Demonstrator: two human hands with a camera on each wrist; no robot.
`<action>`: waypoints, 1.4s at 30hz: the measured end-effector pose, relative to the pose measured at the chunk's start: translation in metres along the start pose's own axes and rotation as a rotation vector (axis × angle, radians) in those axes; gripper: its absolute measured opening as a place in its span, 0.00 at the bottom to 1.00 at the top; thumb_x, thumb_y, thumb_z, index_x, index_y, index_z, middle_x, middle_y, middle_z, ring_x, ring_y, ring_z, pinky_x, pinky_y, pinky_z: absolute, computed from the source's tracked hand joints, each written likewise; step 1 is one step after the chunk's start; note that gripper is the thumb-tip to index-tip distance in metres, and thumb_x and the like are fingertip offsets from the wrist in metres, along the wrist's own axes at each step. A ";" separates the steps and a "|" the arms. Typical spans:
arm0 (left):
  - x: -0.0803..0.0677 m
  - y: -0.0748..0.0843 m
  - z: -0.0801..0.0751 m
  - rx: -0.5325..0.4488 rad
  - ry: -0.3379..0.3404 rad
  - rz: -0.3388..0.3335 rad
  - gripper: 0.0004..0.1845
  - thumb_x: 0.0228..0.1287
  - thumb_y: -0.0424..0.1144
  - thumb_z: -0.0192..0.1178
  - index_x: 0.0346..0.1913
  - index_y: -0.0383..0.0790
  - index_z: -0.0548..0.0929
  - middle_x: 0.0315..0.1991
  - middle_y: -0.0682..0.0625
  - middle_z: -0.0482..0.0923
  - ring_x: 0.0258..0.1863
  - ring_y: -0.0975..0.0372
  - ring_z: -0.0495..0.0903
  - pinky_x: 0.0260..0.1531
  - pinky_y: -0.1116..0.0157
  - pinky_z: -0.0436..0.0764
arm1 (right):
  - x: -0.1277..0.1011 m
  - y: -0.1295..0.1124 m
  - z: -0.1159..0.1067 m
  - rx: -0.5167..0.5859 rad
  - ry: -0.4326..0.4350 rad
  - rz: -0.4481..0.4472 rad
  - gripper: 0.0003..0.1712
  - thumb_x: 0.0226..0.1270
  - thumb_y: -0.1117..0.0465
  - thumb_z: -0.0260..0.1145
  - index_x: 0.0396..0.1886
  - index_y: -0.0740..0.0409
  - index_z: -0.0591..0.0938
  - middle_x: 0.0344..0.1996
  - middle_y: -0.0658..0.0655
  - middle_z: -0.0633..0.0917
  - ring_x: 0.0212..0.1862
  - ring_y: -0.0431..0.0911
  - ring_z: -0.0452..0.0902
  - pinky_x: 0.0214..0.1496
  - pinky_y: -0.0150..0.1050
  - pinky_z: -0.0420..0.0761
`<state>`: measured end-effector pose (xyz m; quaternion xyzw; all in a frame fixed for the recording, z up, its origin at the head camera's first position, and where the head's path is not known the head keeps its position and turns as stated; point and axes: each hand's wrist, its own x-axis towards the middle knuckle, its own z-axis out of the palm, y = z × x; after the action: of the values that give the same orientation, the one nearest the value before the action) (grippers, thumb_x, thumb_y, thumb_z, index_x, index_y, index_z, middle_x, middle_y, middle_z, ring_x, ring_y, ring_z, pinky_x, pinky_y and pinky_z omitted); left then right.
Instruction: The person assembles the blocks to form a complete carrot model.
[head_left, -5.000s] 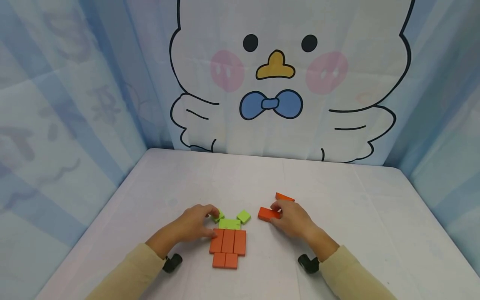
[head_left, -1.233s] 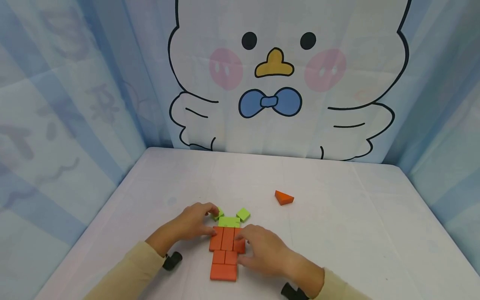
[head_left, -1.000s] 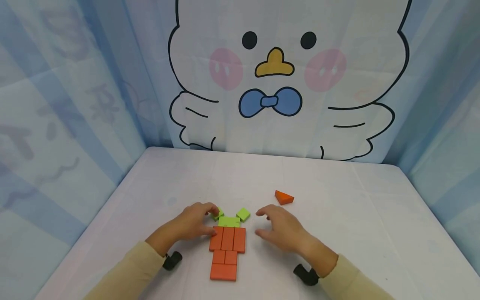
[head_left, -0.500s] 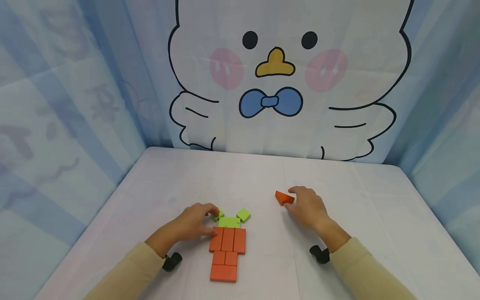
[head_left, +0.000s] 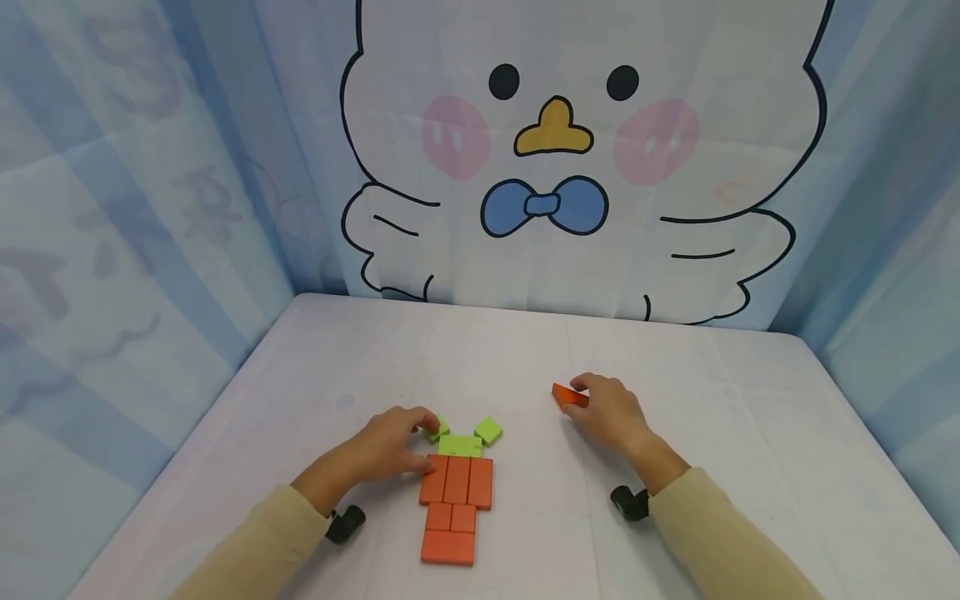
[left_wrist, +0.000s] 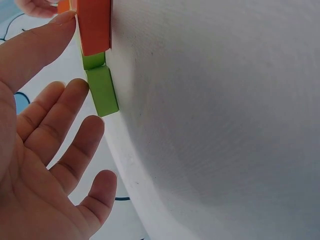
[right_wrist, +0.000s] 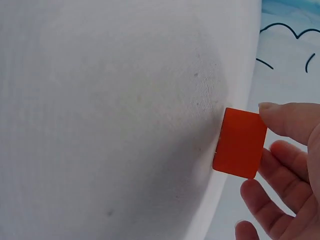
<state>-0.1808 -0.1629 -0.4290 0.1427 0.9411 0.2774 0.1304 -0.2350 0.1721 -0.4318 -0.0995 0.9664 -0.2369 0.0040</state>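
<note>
Orange and green toy blocks form a flat figure on the table. My left hand lies at its left edge, thumb on an upper orange block and index finger at the left tilted green block. A green block tops three upright orange blocks, with another tilted green block at its right corner. Below them come two small orange blocks and a wide orange block. To the right, my right hand pinches an orange triangular block between thumb and fingers, close over the table.
A white cloth covers the table. Behind it hangs a curtain printed with a cartoon chick, and blue-white curtains close off both sides. A black wrist camera sits under each wrist.
The wide orange block my right hand held five seconds ago lies at the figure's bottom. That hand has since moved up and right and taken hold of the triangular block. My left hand stays put.
</note>
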 end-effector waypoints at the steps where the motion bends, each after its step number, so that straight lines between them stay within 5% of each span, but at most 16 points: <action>1: 0.000 0.000 0.000 0.001 0.001 0.002 0.25 0.53 0.40 0.78 0.54 0.46 0.80 0.49 0.56 0.79 0.54 0.55 0.76 0.54 0.54 0.77 | 0.001 0.000 0.001 -0.001 -0.001 0.003 0.23 0.67 0.57 0.70 0.57 0.65 0.81 0.48 0.62 0.85 0.48 0.56 0.76 0.52 0.54 0.77; 14: -0.001 -0.001 0.001 0.011 -0.001 0.011 0.25 0.54 0.40 0.78 0.54 0.45 0.80 0.49 0.56 0.79 0.54 0.54 0.76 0.54 0.54 0.77 | -0.008 -0.012 0.002 0.046 -0.025 0.006 0.17 0.66 0.62 0.66 0.53 0.63 0.82 0.44 0.58 0.85 0.46 0.54 0.76 0.53 0.51 0.77; 27: -0.001 0.001 -0.001 0.014 -0.009 -0.003 0.25 0.53 0.41 0.78 0.54 0.46 0.80 0.49 0.56 0.79 0.54 0.55 0.76 0.54 0.54 0.77 | -0.037 -0.046 -0.002 0.085 -0.005 -0.164 0.14 0.62 0.63 0.71 0.47 0.59 0.84 0.39 0.50 0.83 0.43 0.49 0.75 0.46 0.44 0.77; 42: 0.000 0.000 0.000 0.034 -0.001 0.008 0.25 0.54 0.41 0.77 0.54 0.46 0.80 0.48 0.56 0.79 0.53 0.55 0.76 0.54 0.55 0.77 | -0.071 -0.084 -0.001 0.138 -0.085 -0.333 0.12 0.60 0.62 0.75 0.43 0.52 0.84 0.38 0.43 0.82 0.42 0.43 0.73 0.44 0.43 0.77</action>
<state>-0.1807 -0.1630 -0.4291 0.1487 0.9451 0.2619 0.1272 -0.1497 0.1135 -0.3947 -0.2674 0.9171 -0.2954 0.0126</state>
